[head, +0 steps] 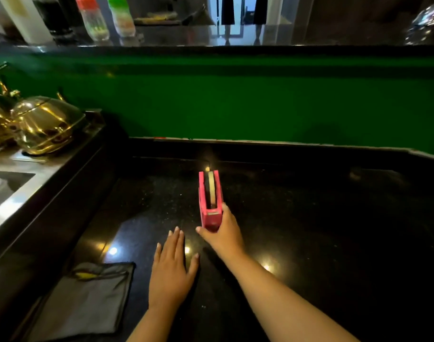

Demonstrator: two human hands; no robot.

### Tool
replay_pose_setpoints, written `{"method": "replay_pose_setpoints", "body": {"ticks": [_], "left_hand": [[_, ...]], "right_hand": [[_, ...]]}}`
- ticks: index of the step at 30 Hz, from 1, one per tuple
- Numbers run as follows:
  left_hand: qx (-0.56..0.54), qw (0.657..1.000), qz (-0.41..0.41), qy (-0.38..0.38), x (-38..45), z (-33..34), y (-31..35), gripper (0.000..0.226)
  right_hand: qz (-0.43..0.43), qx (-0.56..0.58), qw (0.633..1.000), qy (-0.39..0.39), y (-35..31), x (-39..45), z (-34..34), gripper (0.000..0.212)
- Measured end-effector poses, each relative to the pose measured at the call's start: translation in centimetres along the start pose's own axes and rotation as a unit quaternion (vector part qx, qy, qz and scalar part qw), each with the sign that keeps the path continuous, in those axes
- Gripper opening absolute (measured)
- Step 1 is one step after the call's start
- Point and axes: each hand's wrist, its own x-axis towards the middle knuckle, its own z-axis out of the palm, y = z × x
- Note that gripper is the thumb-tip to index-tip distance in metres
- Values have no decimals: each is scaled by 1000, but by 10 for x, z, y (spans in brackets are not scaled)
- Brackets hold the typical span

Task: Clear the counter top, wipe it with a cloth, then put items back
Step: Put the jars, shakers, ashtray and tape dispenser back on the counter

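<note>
Black worktop (pixel 309 218) carries one pink tape dispenser (pixel 210 201) and one grey cloth (pixel 87 299). Your right hand (pixel 223 235) pinches the dispenser; your left hand (pixel 171 265) lies flat, fingers (pixel 176 239) straight. No writing reads.

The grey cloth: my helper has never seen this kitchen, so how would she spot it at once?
Start at the black counter top below the green wall. Go to its near left corner, beside the left hand. The grey cloth lies flat there, the only soft, folded thing; the pink tape dispenser stands upright in the right hand.
</note>
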Motion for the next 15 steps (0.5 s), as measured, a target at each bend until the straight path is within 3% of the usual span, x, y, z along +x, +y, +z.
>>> {"method": "replay_pose_setpoints", "body": {"ticks": [4, 12, 15], "left_hand": [[20, 1000, -4, -11, 4, -2, 3, 82], [50, 993, 17, -102, 16, -7, 2, 87], [2, 988, -20, -154, 32, -16, 12, 80]], "right_hand": [[2, 13, 994, 108, -4, 10, 24, 84], [-11, 45, 991, 129, 9, -4, -10, 62], [-4, 64, 986, 152, 11, -23, -36, 52]]}}
